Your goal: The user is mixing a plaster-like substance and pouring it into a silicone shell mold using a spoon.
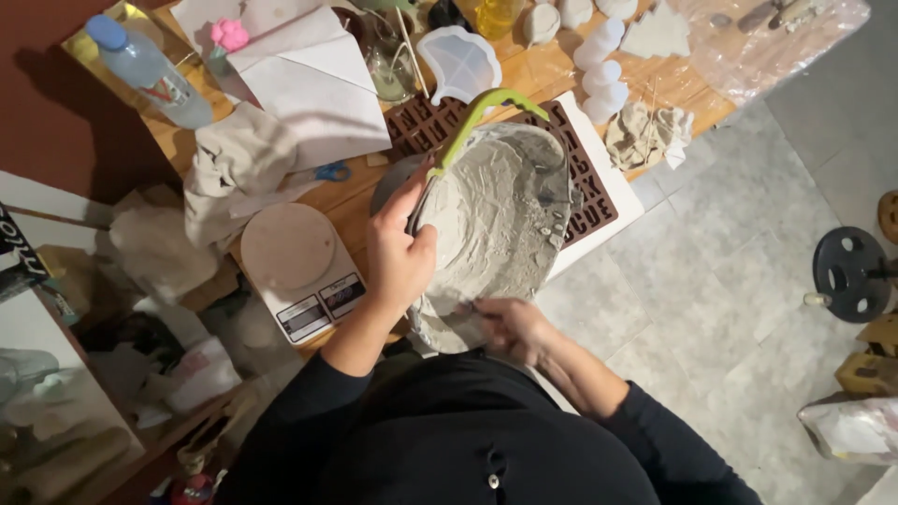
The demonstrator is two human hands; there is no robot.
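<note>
So the right hand is wrapped around the near rim of the bowl, and the left hand is clamped on the green-handled tool at its edge. Grey mix looks mostly smeared around inside, lumps still left. Brown letter mold behind sits unfilled.

a single head-worn camera looks steeply down, close over the wooden table and grey floor.
</note>
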